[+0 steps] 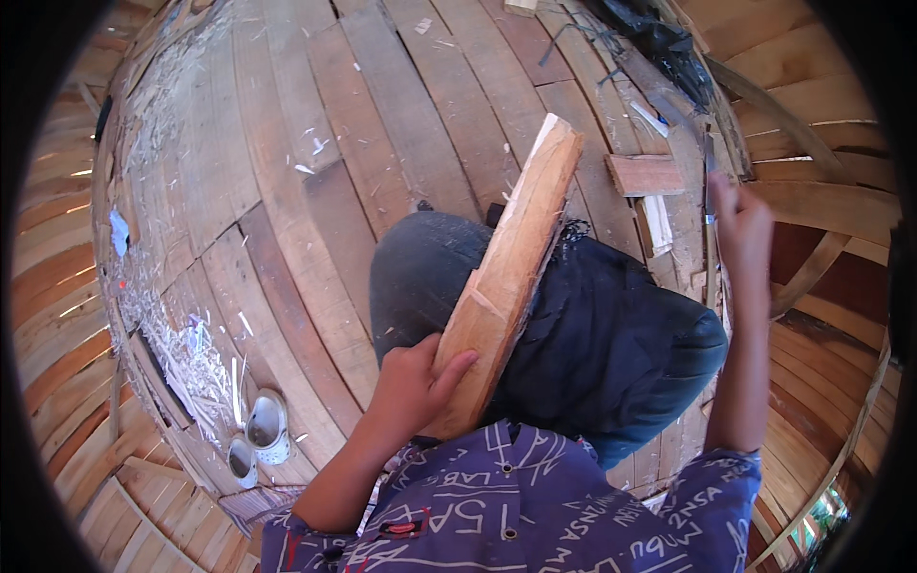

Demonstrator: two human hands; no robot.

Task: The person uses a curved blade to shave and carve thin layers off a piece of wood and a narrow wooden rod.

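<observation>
A thick, pale wooden block (pixel 511 263), long and rough-hewn with a notch along its left edge, leans across my lap with its far end raised. My left hand (pixel 415 377) is closed round the near part of it, thumb on the top face. Out to the right and apart from the block, my right hand (pixel 745 229) is raised in a fist. In it is a narrow bladed tool (pixel 710 186), seen nearly edge-on with a shiny metal band; its exact kind is hard to make out. A dark cloth (pixel 602 334) covers my lap under the block.
Plank flooring (pixel 315 124) surrounds me. Wood shavings (pixel 196 358) pile up at the left, near a pair of pale clogs (pixel 268 427). A reddish wood offcut (pixel 645 176) and a pale offcut (pixel 659 225) lie right of the block. Black plastic (pixel 664 48) lies at the far right.
</observation>
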